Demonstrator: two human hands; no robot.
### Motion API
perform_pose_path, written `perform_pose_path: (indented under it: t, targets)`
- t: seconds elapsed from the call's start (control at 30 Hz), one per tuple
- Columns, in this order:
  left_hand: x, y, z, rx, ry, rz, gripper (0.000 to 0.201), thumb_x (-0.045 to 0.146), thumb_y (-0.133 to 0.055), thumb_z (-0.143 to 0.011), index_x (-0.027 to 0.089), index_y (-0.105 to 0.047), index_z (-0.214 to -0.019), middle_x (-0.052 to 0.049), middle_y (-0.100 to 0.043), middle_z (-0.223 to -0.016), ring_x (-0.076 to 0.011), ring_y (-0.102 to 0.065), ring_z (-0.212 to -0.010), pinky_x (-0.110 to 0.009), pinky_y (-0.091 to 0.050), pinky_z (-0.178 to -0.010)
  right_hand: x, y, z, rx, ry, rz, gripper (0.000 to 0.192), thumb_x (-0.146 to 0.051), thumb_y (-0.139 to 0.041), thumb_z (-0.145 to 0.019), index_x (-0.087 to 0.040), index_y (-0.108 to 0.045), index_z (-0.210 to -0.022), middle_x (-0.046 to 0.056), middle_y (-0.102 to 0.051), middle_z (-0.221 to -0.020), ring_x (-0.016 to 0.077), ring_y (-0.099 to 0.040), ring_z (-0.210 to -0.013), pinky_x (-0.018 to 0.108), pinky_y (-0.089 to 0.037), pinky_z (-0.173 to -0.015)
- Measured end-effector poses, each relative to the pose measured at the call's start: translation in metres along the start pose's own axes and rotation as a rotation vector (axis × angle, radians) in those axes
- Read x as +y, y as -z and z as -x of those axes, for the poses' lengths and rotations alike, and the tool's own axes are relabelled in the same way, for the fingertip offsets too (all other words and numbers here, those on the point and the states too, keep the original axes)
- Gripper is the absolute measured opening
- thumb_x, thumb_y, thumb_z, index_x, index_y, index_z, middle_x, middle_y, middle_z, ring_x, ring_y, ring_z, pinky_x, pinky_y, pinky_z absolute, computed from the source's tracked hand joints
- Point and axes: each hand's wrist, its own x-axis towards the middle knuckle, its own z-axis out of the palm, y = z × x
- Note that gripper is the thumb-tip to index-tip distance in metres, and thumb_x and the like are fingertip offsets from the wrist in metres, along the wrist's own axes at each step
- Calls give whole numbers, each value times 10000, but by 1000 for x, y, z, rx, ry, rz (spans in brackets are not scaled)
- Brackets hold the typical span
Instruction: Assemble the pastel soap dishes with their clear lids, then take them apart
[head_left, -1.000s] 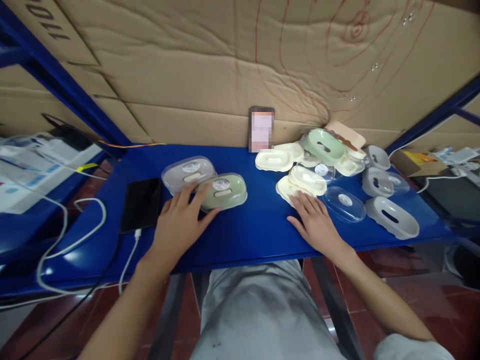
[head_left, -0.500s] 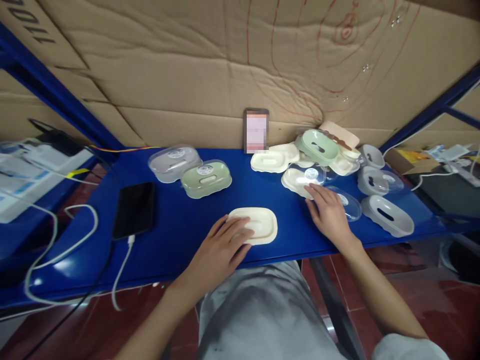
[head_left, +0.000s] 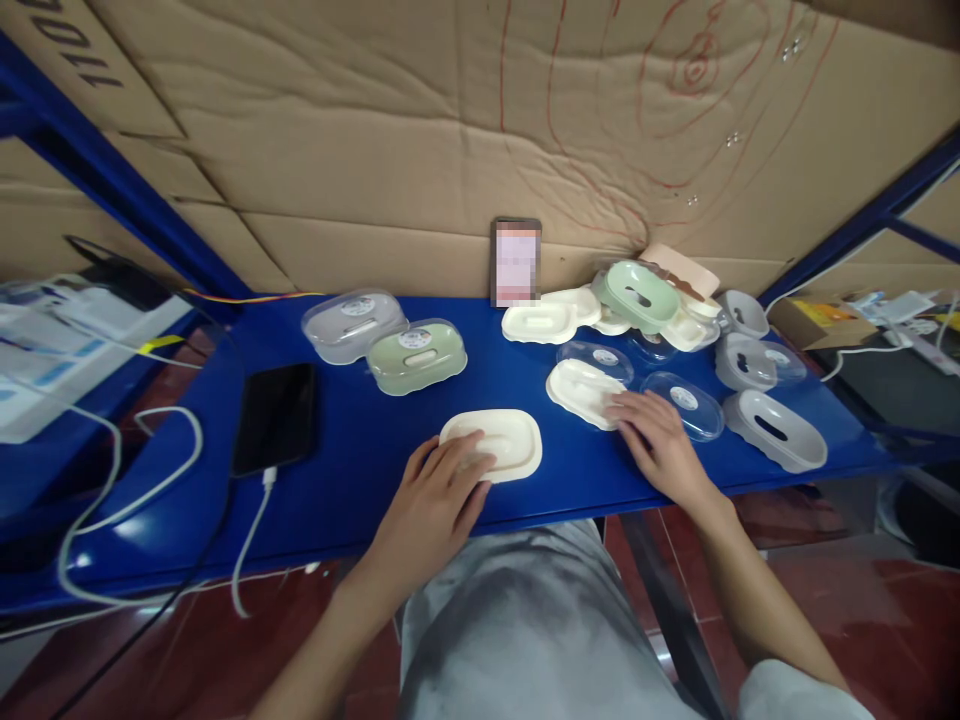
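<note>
My left hand point(head_left: 435, 500) rests with spread fingers on the near edge of a cream soap-dish tray point(head_left: 504, 440) lying on the blue table point(head_left: 360, 450) right in front of me. My right hand point(head_left: 660, 440) lies flat on the table, its fingertips touching a second cream tray point(head_left: 581, 385). A clear oval lid point(head_left: 684, 404) sits just right of that hand, and another clear lid point(head_left: 596, 355) lies behind the second tray. Two closed soap boxes, one grey point(head_left: 352, 322) and one green point(head_left: 417, 355), stand at the left.
A heap of cream, green and grey trays and lids point(head_left: 660, 305) lies at the back right. A black phone point(head_left: 274, 415) with a white cable lies at the left. Another phone point(head_left: 515, 262) leans on the cardboard wall. White cables point(head_left: 135, 470) trail off the left edge.
My left hand left the green box and came to the cream tray now in front of me. My right hand pulled a second cream tray nearer, off its clear lid.
</note>
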Motion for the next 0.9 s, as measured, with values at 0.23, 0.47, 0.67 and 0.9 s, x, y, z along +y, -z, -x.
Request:
perform_pose_path:
  t: [0.23,0.47,0.67,0.9]
  targets:
    - [3,3,3,-17,-73,111,312,191,-584,-1041,243,-629,-1346,-120,-650,-1477,-290,-646,-1312,-497,-514,-1086,43,23,60,110,-390,346,639,-557,-568,-1043,-271,-489,-1609,187,-401,-1710,449,-423,-1547,715,-389,-1174]
    - [2,3,5,-15,-58,179,237,177,-587,-1033,243,-660,-1249,-116,-610,-1506,-292,-613,-1349,-499,-530,-1108,92,65,120,348,-503,531,646,-660,-586,-1012,-274,-618,-1529,232,-605,-1538,486,-559,-1431,676,-430,-1131]
    - [2,6,4,-8,-31,250,190,186,-599,-1037,264,-693,-1182,-91,-651,-1448,-273,-636,-1338,-468,-571,-1101,80,60,130,503,-501,467,452,-565,-627,-1020,-230,-780,-1283,227,-796,-1149,421,-761,-1072,555,-582,-907]
    - [2,5,6,59,51,214,635,244,-669,-1019,334,-431,-1601,-158,-409,-1688,-338,-520,-1492,-503,-576,-1128,-72,-5,34,55,-34,43,410,-319,-577,-1076,-348,-628,-1481,69,-758,-1358,317,-686,-1286,567,-496,-1101]
